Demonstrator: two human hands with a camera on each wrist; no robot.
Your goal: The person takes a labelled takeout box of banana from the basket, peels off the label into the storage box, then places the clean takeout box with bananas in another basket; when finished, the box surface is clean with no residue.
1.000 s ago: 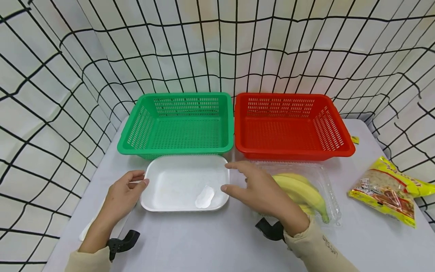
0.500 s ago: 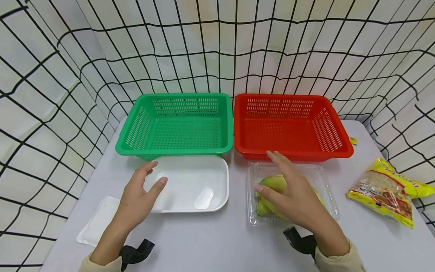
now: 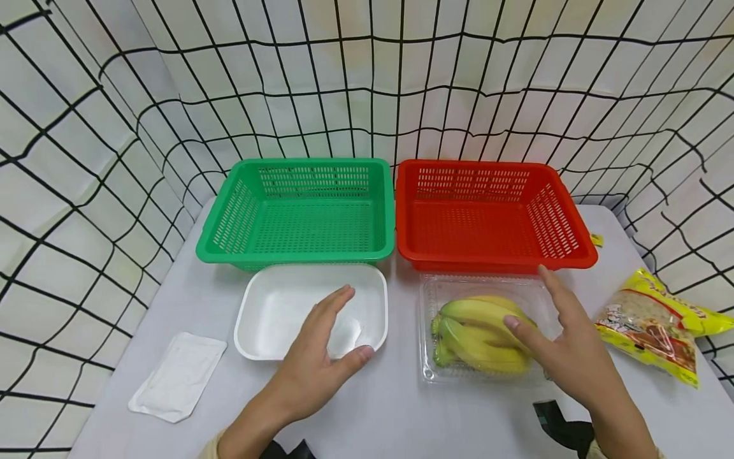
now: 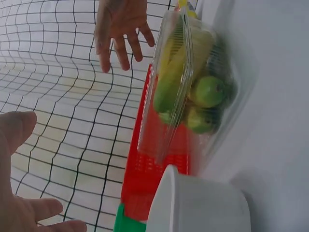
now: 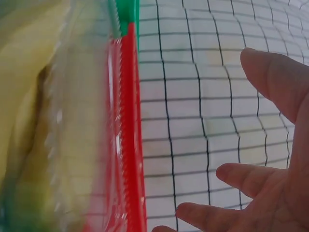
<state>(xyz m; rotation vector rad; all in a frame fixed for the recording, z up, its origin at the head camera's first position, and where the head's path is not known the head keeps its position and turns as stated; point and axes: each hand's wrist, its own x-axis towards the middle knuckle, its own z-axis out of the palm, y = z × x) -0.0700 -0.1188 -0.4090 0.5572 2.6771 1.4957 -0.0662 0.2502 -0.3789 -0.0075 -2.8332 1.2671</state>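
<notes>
In the head view, my left hand [image 3: 309, 370] is over the near edge of a white tray [image 3: 269, 312], its fingers extended and thumb spread. My right hand [image 3: 579, 350] hovers at the right side of a clear plastic container [image 3: 427, 331], thumb and fingers apart, holding nothing. A bunch of bananas [image 3: 482, 331], yellow with greenish stems, lies in that container. The left wrist view catches the bananas [image 4: 169, 82] side-on, with the right hand [image 4: 123, 29] beyond them. Close up and blurred, the container [image 5: 58, 125] fills the left of the right wrist view.
Behind the tray and container stand a green basket [image 3: 309, 255] and a red basket [image 3: 499, 261], side by side. A yellow snack bag [image 3: 648, 325] lies at the right. Flat on the white table is a white packet [image 3: 178, 376]. Black netting [image 3: 401, 95] surrounds the table.
My right hand has moved right, from the tray's edge across the bananas to the container's far side. My left hand has left the tray's left edge and shifted right, uncovering the white packet.
</notes>
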